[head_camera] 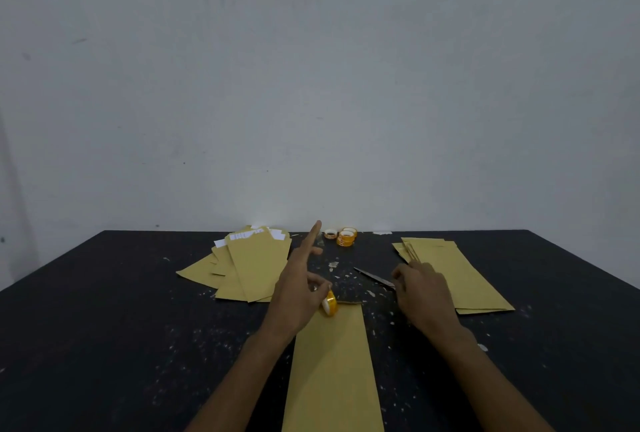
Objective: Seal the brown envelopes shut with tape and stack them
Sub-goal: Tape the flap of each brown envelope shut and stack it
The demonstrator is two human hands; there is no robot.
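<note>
One brown envelope (332,369) lies lengthwise on the black table (104,310) in front of me. My left hand (299,287) holds a small orange tape roll (329,303) over the envelope's far end, with the index finger pointing straight up. My right hand (420,291) is at the handle end of a pair of scissors (372,277) lying on the table; the fingers are curled and the handles are hidden under them. A loose pile of brown envelopes (252,265) with white paper showing lies at the back left. A neater stack of envelopes (453,272) lies at the right.
Three more small tape rolls (344,236) sit at the table's far edge, against the grey wall (311,85). White specks and paper scraps dot the table top around the scissors.
</note>
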